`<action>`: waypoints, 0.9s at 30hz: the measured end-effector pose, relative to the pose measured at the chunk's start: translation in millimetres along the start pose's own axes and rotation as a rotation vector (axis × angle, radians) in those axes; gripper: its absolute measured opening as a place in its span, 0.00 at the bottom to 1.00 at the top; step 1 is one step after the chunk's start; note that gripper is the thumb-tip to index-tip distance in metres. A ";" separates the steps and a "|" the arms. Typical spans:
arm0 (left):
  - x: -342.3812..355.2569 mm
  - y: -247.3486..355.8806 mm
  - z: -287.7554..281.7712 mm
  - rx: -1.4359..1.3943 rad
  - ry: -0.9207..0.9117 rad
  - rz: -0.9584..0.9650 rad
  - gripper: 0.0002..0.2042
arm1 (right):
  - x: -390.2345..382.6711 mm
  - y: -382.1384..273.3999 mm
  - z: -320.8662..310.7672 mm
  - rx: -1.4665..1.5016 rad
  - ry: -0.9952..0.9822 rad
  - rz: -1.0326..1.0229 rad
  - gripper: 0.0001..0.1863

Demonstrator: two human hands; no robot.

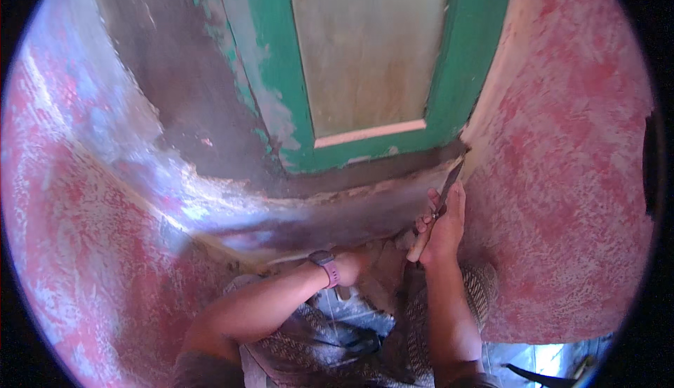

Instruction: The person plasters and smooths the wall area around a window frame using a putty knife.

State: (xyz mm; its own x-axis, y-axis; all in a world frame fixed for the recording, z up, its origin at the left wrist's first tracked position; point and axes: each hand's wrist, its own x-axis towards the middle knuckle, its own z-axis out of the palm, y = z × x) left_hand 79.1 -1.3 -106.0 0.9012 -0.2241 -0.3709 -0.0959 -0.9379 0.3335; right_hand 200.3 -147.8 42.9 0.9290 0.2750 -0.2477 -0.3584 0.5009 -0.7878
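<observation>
My right hand (450, 230) grips a trowel (453, 174) with a narrow dark blade and a pale wooden handle. The blade slants up and away, its tip at the right end of the strip of grey mortar (365, 175) beneath the green frame (298, 160). My left hand (352, 267) is low in the middle, below a wrist with a dark watch (322, 258). It is beside a brown, mortar-like mass (381, 272). Its fingers do not show clearly, so I cannot tell whether it holds anything.
A beige panel (372, 51) sits inside the green frame. Grey plaster (196, 86) covers the wall to its left. Mottled pink walls (562, 163) curve in on both sides. A pale ledge (316, 223) runs below the mortar strip. Below my arms lies patterned cloth (302, 335).
</observation>
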 end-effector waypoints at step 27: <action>-75.0 56.8 -73.8 -0.213 0.026 0.050 0.16 | 35.3 150.9 -28.5 -0.102 0.263 -0.171 0.26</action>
State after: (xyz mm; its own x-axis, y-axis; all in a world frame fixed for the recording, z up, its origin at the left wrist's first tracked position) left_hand 37.2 -18.1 4.7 0.9083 -0.2591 -0.3283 -0.0513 -0.8480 0.5275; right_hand 181.7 -85.9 -100.7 0.9718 -0.0342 -0.2335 -0.1961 0.4330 -0.8798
